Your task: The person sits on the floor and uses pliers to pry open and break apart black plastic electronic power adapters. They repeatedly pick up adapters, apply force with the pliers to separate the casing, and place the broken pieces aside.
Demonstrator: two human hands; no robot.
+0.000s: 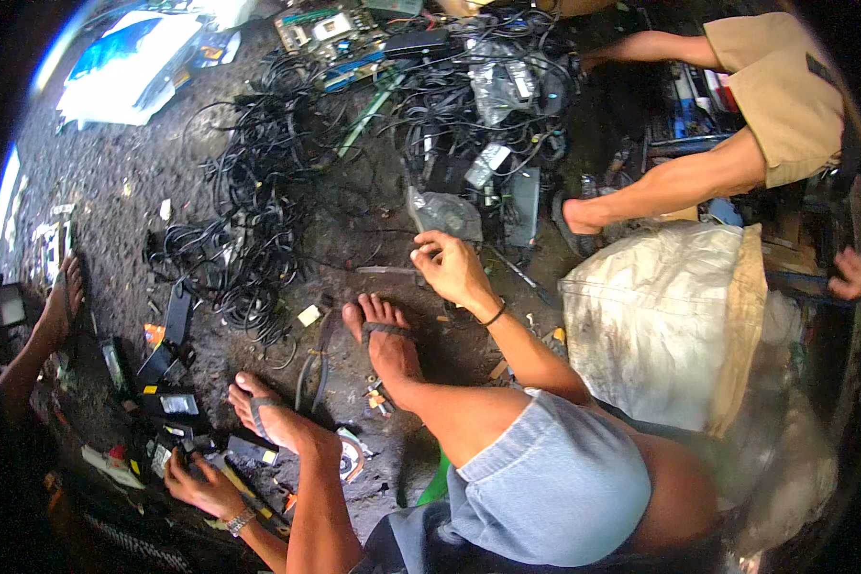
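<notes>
My right hand [454,271], with a dark band on its wrist, hangs over the ground with thumb and fingers curled together. Just beyond its fingertips lies a clear plastic bag [447,214]; whether the fingers pinch its edge or something thin, I cannot make out. At lower left, my left hand [204,486], wearing a metal watch, is low over the ground with its fingers apart. Closest to it are black power adapters [171,402] and a small dark labelled block [252,450]. Nothing shows in the left hand's grasp.
Black cables lie in a tangled heap [258,182], with another pile [488,96] behind. A circuit board [330,38] lies at the back. A white sack [651,316] stands right, near another person's leg [679,182]. Another foot [65,292] is far left. My sandalled feet [387,335] are between.
</notes>
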